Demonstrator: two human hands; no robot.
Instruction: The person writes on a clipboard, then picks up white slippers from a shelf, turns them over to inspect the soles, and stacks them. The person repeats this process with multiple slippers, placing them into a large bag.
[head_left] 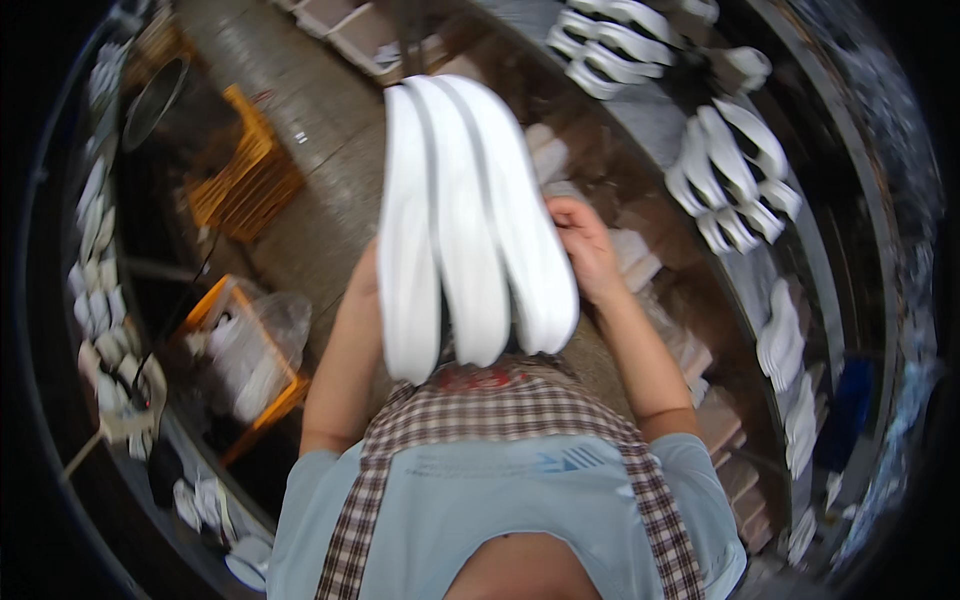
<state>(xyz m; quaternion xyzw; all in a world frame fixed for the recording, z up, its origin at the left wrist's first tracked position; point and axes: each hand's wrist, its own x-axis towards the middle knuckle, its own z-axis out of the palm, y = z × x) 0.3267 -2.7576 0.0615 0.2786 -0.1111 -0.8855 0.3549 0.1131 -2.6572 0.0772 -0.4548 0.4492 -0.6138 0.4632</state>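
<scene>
Three long white shoe soles (462, 230) stand side by side in front of my chest, with dark gaps between them. They look slightly blurred. My right hand (585, 248) grips their right edge, its fingers curled against the outermost sole. On the other side my left hand (370, 268) supports the left edge, and most of its fingers are hidden behind the soles. Both forearms reach up from below, close to my checked apron (500, 410).
Yellow-orange crates (250, 185) stand at the left, one (285, 375) lined with clear plastic. A dark round bin (165, 105) is at far left. On the right, a curved grey conveyor or bench (650, 130) carries several groups of white soles (725, 165). Pale stacked pieces (720, 430) lie beneath it.
</scene>
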